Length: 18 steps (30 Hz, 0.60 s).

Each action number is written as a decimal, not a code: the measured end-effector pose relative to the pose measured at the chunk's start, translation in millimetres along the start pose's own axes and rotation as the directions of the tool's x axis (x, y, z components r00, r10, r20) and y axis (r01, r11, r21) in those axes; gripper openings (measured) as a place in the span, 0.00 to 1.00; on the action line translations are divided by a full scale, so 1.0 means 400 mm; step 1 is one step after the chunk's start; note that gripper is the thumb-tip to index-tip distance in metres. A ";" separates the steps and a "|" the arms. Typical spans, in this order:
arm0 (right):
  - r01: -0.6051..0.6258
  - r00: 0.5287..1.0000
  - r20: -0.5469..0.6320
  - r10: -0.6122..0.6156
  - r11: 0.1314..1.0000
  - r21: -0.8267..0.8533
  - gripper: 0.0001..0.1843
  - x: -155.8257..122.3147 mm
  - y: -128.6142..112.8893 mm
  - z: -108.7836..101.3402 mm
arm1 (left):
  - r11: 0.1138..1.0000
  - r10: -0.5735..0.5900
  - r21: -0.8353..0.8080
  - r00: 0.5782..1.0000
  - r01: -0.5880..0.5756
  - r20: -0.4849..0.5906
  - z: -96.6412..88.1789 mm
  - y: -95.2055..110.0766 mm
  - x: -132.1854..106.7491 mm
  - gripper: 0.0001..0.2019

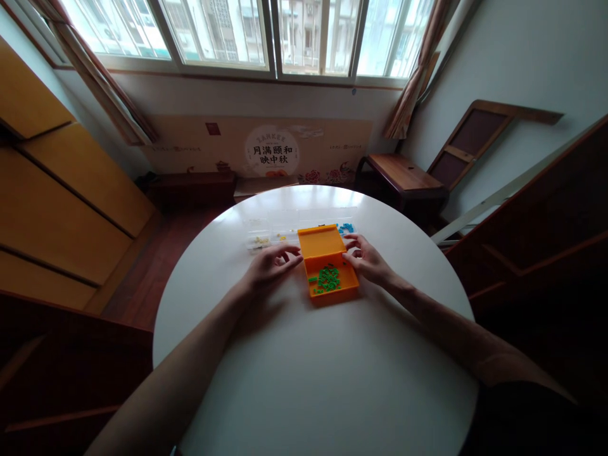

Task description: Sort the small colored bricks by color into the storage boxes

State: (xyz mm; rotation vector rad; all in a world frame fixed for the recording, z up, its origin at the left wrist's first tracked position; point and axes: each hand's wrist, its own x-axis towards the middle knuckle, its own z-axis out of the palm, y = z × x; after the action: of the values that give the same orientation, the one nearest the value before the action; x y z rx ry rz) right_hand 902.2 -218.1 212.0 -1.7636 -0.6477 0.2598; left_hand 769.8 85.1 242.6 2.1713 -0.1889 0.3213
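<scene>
An orange plastic box [334,292] lies with its lid [323,241] folded open on a round white table. Small green pieces [328,278] are heaped in its lower half. At the box's left side, near the hinge, my left hand [270,266] has its thumb and fingers against the edge. My right hand [368,258] grips the opposite side, fingers at the lid's edge and thumb by the hinge. Behind the lid stands a clear compartment case [285,221], partly hidden. It has pale and yellow bits [261,240] at the left and blue pieces [346,228] at the right.
The white table [304,380] has a curved edge all round. Beyond it, a low wooden stool or side table [403,172] stands at the back right, under the window wall. Wooden cabinets [61,190] are at the left, and dark wooden furniture [536,253] is at the right.
</scene>
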 end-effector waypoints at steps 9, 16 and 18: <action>-0.003 1.000 0.008 0.003 1.000 0.021 0.43 0.010 -0.011 0.014 | 0.994 -0.045 -0.107 0.991 0.031 -0.123 0.004 -0.007 0.010 0.21; 0.054 0.997 0.052 -0.058 0.995 0.082 0.28 -0.017 -0.046 0.007 | 0.994 0.027 -0.098 0.991 -0.041 -0.134 0.005 -0.018 0.013 0.21; 0.076 0.993 0.080 -0.084 0.993 0.094 0.25 -0.026 -0.048 -0.003 | 0.996 0.063 -0.057 0.994 -0.069 -0.091 0.002 -0.019 0.012 0.18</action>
State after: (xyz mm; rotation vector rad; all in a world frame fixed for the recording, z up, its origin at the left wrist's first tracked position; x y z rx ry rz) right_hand 888.5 -221.5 228.8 -1.6424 -0.7538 0.3052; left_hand 776.2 88.8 237.5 2.0894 -0.2177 0.4435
